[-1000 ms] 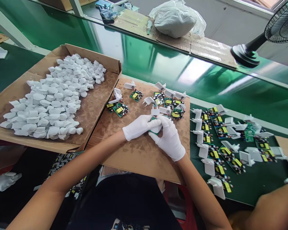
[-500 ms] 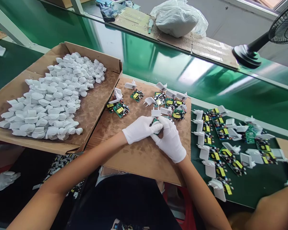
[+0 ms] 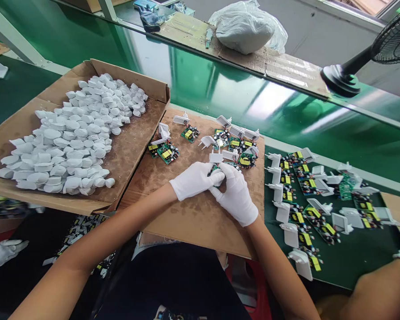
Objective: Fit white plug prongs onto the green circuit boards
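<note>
Both my hands wear white gloves and meet over the cardboard sheet point(image 3: 193, 226). My left hand point(image 3: 196, 181) and my right hand point(image 3: 236, 193) pinch a small green circuit board point(image 3: 214, 168) between their fingertips. A white plug cover point(image 3: 216, 158) stands just beyond the fingertips, seemingly joined to this board. My fingers hide most of the board. Close behind my right hand lies a cluster of circuit boards point(image 3: 248, 159) with yellow parts and white plug covers. Farther left on the sheet are a single board point(image 3: 190, 133) and a small pile of boards point(image 3: 167, 152).
A shallow cardboard box point(image 3: 130, 146) of white plastic shells point(image 3: 76, 133) stands at left. Boards with plug covers point(image 3: 306, 218) line the green bench at right, near another person's arm point(image 3: 383, 289). A plastic bag point(image 3: 246, 29) and fan point(image 3: 343, 80) occupy the back ledge.
My hands keep the same grip and place. At the far left, below the box, some boards show that were hidden before. The view has shifted very slightly.
</note>
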A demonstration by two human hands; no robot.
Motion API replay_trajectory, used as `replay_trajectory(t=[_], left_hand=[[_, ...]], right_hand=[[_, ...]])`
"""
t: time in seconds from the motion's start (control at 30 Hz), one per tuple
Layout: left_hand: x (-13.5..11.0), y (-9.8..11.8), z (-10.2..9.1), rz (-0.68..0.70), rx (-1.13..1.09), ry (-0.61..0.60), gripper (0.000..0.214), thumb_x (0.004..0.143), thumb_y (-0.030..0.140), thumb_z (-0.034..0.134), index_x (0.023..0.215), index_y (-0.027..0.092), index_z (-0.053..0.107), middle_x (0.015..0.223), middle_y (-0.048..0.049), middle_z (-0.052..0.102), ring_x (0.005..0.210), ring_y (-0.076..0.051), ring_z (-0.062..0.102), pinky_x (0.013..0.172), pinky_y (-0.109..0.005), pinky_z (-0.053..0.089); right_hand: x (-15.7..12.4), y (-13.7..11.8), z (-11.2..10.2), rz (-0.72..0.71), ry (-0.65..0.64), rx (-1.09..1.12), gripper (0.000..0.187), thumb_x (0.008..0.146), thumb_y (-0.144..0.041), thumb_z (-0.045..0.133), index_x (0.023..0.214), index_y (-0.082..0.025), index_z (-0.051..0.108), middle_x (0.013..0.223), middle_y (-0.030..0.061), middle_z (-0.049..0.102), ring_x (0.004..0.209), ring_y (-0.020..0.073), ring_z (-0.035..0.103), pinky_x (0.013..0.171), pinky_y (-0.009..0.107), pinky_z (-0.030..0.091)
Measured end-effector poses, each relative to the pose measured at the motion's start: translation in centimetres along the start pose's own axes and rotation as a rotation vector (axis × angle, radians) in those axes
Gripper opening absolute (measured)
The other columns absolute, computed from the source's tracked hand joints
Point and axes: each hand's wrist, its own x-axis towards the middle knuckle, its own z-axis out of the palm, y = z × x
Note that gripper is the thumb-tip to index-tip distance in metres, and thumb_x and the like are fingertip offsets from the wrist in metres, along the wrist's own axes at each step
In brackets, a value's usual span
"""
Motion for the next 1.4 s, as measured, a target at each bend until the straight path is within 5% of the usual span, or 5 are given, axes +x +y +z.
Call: replay_trajectory(t=[1.4], left_hand=[[-0.19, 0.3, -0.23, 0.026, 0.09, -0.005, 0.033, 0.085, 0.042, 0.045, 0.072, 0.013, 0.055, 0.071, -0.0026, 0.062, 0.064, -0.012, 0.053, 0.058, -0.021, 0.035]], right_hand=[[-0.08, 0.04, -0.02, -0.001, -0.012, -0.022, 0.063, 0.076, -0.036, 0.061, 0.13, -0.015, 0.036, 0.118, 0.0148, 0.056, 0.105, 0.0283, 0.055, 0.088, 0.045, 0.046]])
